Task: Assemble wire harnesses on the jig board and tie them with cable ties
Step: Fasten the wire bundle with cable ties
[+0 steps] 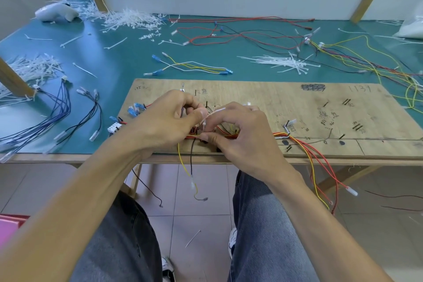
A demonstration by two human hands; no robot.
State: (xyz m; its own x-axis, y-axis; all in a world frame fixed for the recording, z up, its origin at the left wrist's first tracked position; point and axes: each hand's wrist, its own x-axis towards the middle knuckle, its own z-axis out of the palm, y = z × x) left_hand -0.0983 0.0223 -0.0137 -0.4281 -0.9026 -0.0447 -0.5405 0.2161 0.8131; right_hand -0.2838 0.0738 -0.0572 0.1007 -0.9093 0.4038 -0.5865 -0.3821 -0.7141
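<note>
Teal matting (109,62) is covering the workbench, and a wooden jig board (297,107) is lying along its near edge, carrying pencilled marks too faint to read and a smudged label at its far right. Over the board's left half, the left hand (167,121) is curling its fingers, with thumb and forefinger pinching a white cable tie (214,113). The right hand (242,130) is closing round the wire bundle (281,135) just beside it, its thumb lying along the red, yellow and orange wires. Its fingertips are tucking under, so whether they are also touching the tie is hard to make out. Both hands are hiding the spot where the tie is meeting the bundle. Right of the hands the bundle is running along the board's near edge past a bent peg (287,127), then spilling over the edge, where its ends are hanging above the tiled floor (201,190). Beyond the board's far edge a loose heap of ties (281,63) and a small white-and-yellow harness (194,67) are lying on the matting. Left of the board, blue wires (60,105) are trailing out of frame. Farther back, red wires (240,32) are sprawling, and a white object (57,12) is sitting blurred at the rear left.
</note>
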